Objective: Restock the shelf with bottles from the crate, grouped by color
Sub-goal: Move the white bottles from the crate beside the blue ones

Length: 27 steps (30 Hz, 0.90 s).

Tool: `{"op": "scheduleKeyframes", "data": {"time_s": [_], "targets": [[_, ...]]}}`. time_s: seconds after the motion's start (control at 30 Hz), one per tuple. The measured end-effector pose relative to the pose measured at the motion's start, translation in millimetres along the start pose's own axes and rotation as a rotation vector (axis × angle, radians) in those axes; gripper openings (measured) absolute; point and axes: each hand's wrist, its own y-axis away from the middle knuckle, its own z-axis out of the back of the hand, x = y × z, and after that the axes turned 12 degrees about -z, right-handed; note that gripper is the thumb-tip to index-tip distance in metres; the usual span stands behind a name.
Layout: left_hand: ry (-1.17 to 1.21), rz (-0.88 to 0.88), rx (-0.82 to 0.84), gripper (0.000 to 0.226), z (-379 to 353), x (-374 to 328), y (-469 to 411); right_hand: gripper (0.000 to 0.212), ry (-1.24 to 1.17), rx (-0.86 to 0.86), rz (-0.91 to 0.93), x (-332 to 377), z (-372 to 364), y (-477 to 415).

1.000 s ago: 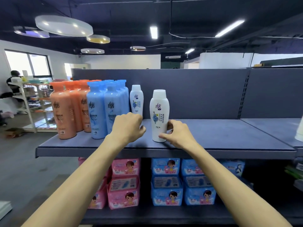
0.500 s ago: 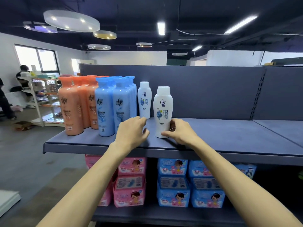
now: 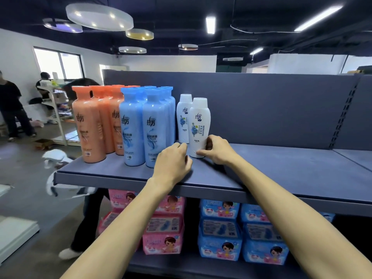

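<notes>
I'm pinching the front white bottle (image 3: pixel 199 121) low in my right hand (image 3: pixel 216 151), grouping it with the rear white bottle (image 3: pixel 184 117) just behind, while my left hand (image 3: pixel 173 164) is curling loosely, seemingly empty.

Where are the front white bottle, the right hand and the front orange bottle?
front white bottle (image 3: pixel 198 126), head view, on its label
right hand (image 3: pixel 219 151), head view, on its back
front orange bottle (image 3: pixel 88 127), head view, mid body

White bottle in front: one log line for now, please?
right hand grips front white bottle low, upright on shelf | left hand curled beside it, contact unclear | second white bottle behind
</notes>
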Motion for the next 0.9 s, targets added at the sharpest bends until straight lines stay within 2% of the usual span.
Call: {"op": "scheduleKeyframes", "data": {"time_s": [0.63,0.9], "targets": [[-0.006,0.002,-0.027,0.016,-27,6,-29,0.034,-0.007,0.1,0.06,20,-22,-64],[0.021,-0.006,-0.087,0.015,-33,9,-29,0.025,-0.032,0.057,0.088,17,-31,-70]]}}
